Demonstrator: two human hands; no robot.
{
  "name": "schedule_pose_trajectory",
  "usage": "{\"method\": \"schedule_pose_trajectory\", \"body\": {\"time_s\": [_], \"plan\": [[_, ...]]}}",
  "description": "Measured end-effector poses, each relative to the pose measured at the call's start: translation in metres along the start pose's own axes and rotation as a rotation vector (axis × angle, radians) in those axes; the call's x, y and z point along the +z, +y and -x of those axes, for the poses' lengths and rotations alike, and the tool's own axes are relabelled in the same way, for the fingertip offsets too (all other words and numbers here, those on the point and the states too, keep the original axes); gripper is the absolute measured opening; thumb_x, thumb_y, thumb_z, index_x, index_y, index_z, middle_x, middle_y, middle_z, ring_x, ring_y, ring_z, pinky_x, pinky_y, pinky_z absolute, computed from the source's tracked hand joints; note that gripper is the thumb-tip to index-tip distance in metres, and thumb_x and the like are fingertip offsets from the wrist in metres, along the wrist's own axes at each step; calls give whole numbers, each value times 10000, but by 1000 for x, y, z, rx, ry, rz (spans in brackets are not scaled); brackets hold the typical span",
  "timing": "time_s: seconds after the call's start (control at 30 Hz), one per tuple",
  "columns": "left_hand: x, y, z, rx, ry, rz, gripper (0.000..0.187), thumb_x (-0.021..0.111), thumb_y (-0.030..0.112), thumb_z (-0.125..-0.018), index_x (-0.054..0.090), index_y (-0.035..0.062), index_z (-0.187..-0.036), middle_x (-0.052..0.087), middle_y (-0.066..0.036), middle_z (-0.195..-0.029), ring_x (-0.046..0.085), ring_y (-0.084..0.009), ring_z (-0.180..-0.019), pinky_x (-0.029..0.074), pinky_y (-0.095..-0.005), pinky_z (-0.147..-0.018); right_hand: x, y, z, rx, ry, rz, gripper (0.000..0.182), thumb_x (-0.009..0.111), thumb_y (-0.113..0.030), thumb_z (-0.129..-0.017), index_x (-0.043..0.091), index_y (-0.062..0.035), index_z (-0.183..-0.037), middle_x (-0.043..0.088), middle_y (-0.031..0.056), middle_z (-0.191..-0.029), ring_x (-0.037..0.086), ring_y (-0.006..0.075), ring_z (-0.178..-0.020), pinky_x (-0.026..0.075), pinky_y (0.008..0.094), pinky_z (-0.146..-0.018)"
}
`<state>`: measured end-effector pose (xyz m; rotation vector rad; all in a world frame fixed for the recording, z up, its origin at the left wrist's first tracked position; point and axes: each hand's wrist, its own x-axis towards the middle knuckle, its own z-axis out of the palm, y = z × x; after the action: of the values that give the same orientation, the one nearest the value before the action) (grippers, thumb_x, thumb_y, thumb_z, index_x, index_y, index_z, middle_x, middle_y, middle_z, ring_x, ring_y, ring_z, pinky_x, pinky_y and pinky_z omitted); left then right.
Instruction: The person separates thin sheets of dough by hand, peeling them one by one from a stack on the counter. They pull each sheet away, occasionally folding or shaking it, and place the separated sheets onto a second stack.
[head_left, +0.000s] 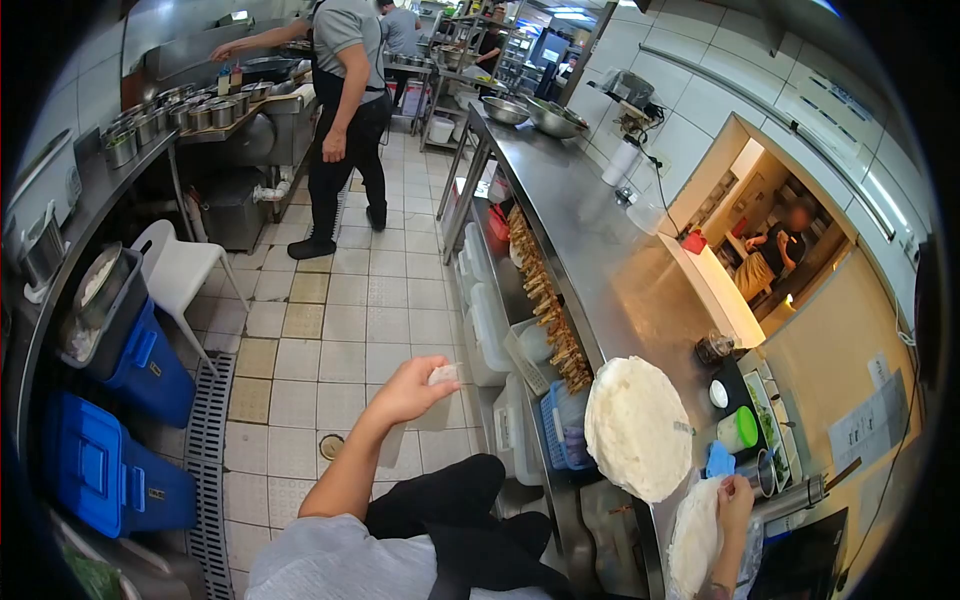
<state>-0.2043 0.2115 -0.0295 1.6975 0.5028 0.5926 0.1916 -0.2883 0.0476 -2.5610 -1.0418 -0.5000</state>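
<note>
Flatbread on the bench, a lump of dough held out over the aisle

The person's left hand [410,388] reaches away from the steel bench [590,230], fingers closed around a small white lump of dough [443,374], held clear over the tiled floor [330,330]. The right hand [735,503] grips the edge of a pale flatbread [695,535] at the bench's near end, apparently steadying it, while a larger round flatbread [637,427] lies flat just beside it, within easy reach. Skewers [548,300] line the shelf edge below. Across the aisle, a co-worker [345,110] in a grey shirt stands at a counter of metal pots [190,110], reaching over it.
</note>
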Motion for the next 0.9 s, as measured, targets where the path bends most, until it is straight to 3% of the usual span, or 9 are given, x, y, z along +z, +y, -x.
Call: {"method": "schedule_pose_trajectory", "body": {"time_s": [0.1,0.4,0.5,0.6,0.7,0.9], "plan": [[0,3,2,1,11,29,134,641,152,-878,582,32,-867,568,12,-742,507,-85,-706,441,-273,-649,2,8,1,-36,-19,31,175,659,73,-693,582,2,-833,533,132,-733,534,262,-645,442,358,-616],[2,-7,-3,11,-6,-2,130,642,144,-877,583,29,-875,574,9,-744,515,-83,-703,444,-269,-644,2,10,-1,120,-43,-11,158,669,47,-713,578,14,-838,564,136,-691,550,253,-615,450,356,-608],[2,-8,-4,20,5,-25,131,640,146,-878,584,27,-874,572,9,-742,513,-83,-702,442,-268,-641,6,11,1,70,14,-37,135,656,53,-717,558,16,-803,541,95,-615,527,189,-554,433,321,-554],[2,-8,-3,17,6,-31,133,637,147,-878,584,25,-874,571,8,-741,511,-83,-699,439,-269,-637,6,11,3,129,27,-85,142,666,43,-715,559,18,-806,539,90,-611,527,189,-555,438,322,-556],[3,-8,-4,-16,5,-15,140,640,153,-876,587,23,-869,573,6,-736,512,-82,-701,437,-270,-633,2,14,2,244,-28,-112,124,667,38,-727,573,22,-806,575,114,-667,554,250,-614,455,361,-614],[8,-11,-8,-25,-20,-62,147,647,156,-865,599,16,-863,588,-2,-730,524,-86,-699,444,-277,-633,1,13,5,12,68,-10,131,671,27,-689,570,30,-771,577,135,-657,562,263,-595,453,355,-594]]}}
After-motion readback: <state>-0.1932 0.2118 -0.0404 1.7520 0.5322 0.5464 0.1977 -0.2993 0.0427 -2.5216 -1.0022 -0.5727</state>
